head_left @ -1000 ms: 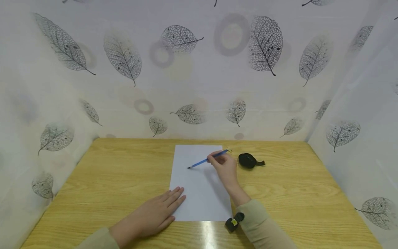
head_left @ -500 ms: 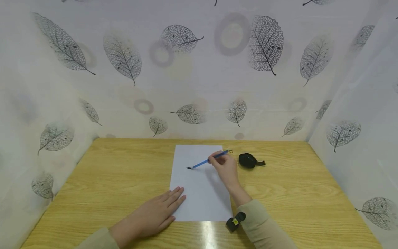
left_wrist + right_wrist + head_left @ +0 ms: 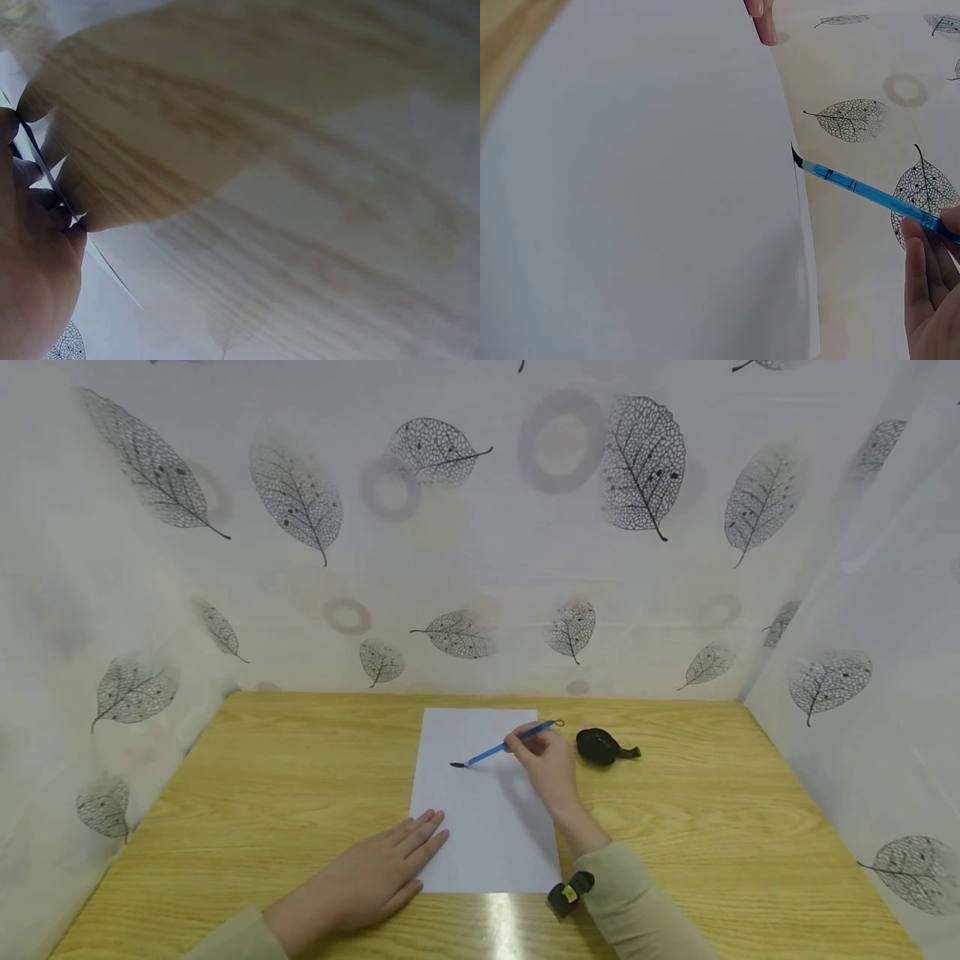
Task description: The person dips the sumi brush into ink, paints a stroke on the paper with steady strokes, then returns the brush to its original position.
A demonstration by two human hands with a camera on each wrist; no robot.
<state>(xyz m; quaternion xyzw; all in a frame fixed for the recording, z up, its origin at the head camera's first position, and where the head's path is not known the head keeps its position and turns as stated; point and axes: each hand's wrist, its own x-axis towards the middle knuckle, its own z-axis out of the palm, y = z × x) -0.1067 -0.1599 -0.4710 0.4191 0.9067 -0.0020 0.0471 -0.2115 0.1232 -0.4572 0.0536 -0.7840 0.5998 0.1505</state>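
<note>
A sheet of white paper [image 3: 487, 835] lies on the wooden table. My left hand [image 3: 382, 872] rests flat over its lower left edge, fingers straight. In the left wrist view the left hand [image 3: 37, 277] shows at the left side. My right hand [image 3: 546, 768] pinches a blue writing brush [image 3: 487, 753] with a loop at its back end. The brush slants down to the left, its black bristles right at the paper's upper part. In the right wrist view the brush [image 3: 862, 192] has a bent dark tip against the sheet, and the right hand [image 3: 937, 300] holds its handle.
A small black dish with a short handle [image 3: 597, 747] stands right of the paper. A black device with a yellow label [image 3: 570, 895] is at the right sleeve. Leaf-printed white cloth [image 3: 510, 552] encloses the table [image 3: 300, 768] at the back and sides.
My right hand and the brush have shifted very slightly right. More of the black bristles shows, lying lower along the paper. My left hand has stayed in place.
</note>
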